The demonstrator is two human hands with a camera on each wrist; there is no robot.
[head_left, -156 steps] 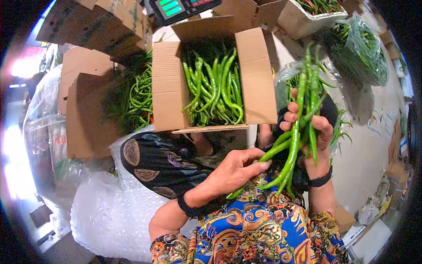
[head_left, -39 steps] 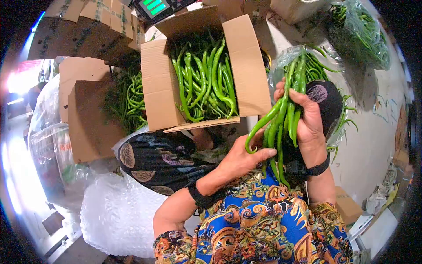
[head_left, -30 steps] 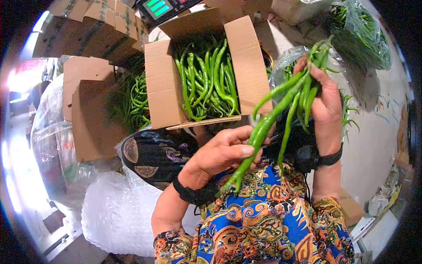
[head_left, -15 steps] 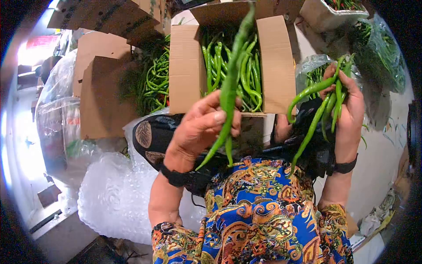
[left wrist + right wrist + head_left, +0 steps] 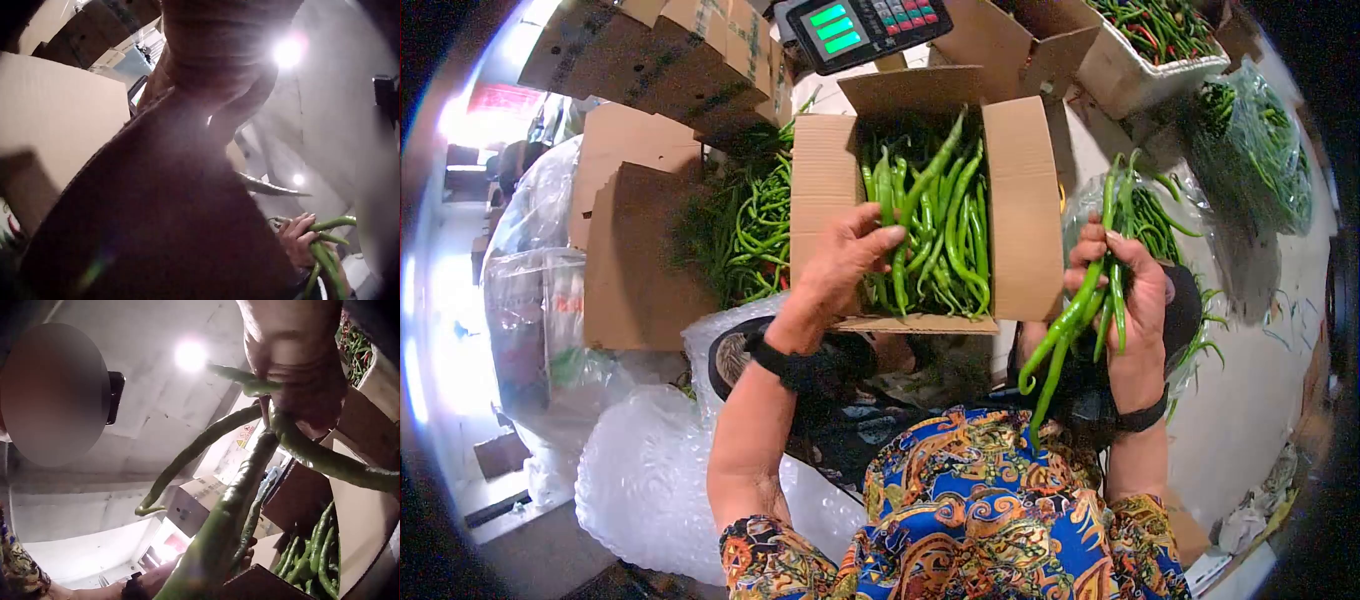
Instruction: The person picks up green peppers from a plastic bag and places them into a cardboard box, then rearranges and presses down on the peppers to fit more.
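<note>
Blue-and-gold patterned cloth (image 5: 1000, 520) fills the bottom centre of the frame, with bubble wrap (image 5: 660, 490) spread at lower left. Right of centre, the right hand (image 5: 1140, 290) grips a small bunch of long green peppers (image 5: 1088, 305), several tips hanging toward the lower edge. Left of centre, the left hand (image 5: 838, 258) is over the near left part of an open cardboard box (image 5: 1025, 200), thumb and fingers pinching a green pepper (image 5: 886, 185) above the peppers lying inside (image 5: 952, 245). Just left of the box sits a heap of thin, curling peppers (image 5: 755, 235); behind the right hand is a clear bag of peppers (image 5: 1160, 225). Farther off, a second bag (image 5: 1255, 150) stands at upper right, below a white bin (image 5: 1135, 85) of red and green peppers. A scale (image 5: 870, 28) with a lit green display is at top centre, and cartons (image 5: 640, 60) are stacked at upper left.
</note>
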